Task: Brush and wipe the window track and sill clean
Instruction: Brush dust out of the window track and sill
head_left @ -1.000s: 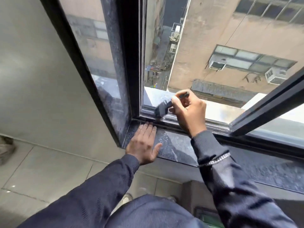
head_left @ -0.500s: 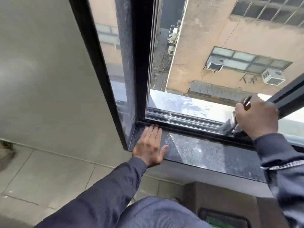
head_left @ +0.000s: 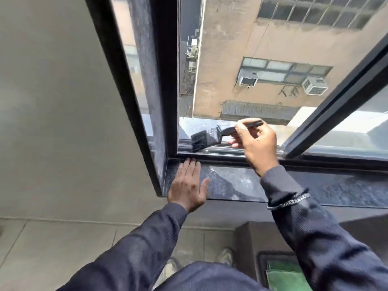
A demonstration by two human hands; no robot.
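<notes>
1. Green cloth [head_left: 285, 276] lies nearest us, in a dark container below the sill and to its right. We judge it is parked within reach for the wiping that follows the brushing.

2. Up on the sill [head_left: 235, 183], a dark polished stone ledge, our left hand [head_left: 188, 185] lies flat with fingers together and holds nothing. Its fingertips point at the track, close to the sill's left end. We read this as a brace that steadies us as we lean toward the open window.

3. Pale smears and dust show on the sill just right of that hand, so we judge the sill is not yet wiped.

4. Just beyond the sill's far edge, our right hand [head_left: 255, 143] is closed around the thin handle of a black brush [head_left: 206, 137], gripping it near the handle's end. The grip looks light, fingers rather than fist, which suits short flicking strokes.

5. The brush bristles point down and left into the window track [head_left: 222, 151], the metal rails running along the far side of the sill. They meet the track near its left end, close to the frame corner. We judge the tilt lets the bristle tips reach into the grooves.

6. To the right of the sill's middle, the sliding sash [head_left: 336, 101] stands drawn aside, leaving the track bare for brushing.

7. Beyond the track lies a bright outer ledge [head_left: 195, 127], then a drop to the neighbouring building, so anything loose could fall.
</notes>
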